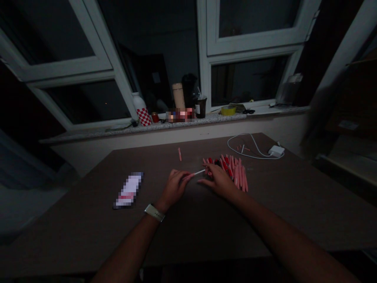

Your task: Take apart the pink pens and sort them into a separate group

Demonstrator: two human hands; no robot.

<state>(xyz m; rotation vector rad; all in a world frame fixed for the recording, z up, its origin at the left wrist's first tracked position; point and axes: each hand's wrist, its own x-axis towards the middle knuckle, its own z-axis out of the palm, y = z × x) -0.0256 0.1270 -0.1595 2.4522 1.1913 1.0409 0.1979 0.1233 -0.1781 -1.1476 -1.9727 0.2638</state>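
My left hand (176, 184), with a watch on its wrist, pinches a slim pink pen (191, 175). A thin white rod, like a refill, sticks out of the pen's right end toward my other hand. My right hand (219, 179) is at the rod's far end with thumb and forefinger apart. Whether a fingertip touches the rod is unclear. Beside and partly behind the right hand lies a pile of pink and red pens (240, 175). One separate pink pen piece (180, 154) lies farther back on the table.
A phone (129, 190) lies on the brown table (97, 232) at left. A white charger (276, 151) and its looped cable are at the back right, around a few small pen parts. On the windowsill stand a checkered bottle (143, 114), a tumbler, a drink cup and yellow tape (228, 111).
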